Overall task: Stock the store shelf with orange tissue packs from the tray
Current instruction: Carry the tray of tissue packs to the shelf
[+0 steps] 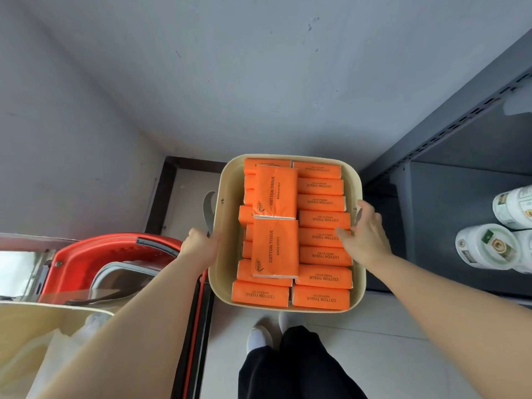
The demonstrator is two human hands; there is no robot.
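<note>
Two flat packs (275, 194) read "COTTON TISSUE"; left hand (201, 244) grips tray (227, 182), right hand (364, 233) spread wide.

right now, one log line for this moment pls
stage: tray carried, full | left hand: gripping tray handle | right hand: open on tissue packs | shelf: no orange packs visible

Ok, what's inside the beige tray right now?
The tray holds orange tissue packs standing on edge in two rows, with two more packs lying flat on the left row. The tray floor and anything beneath are covered.
</note>
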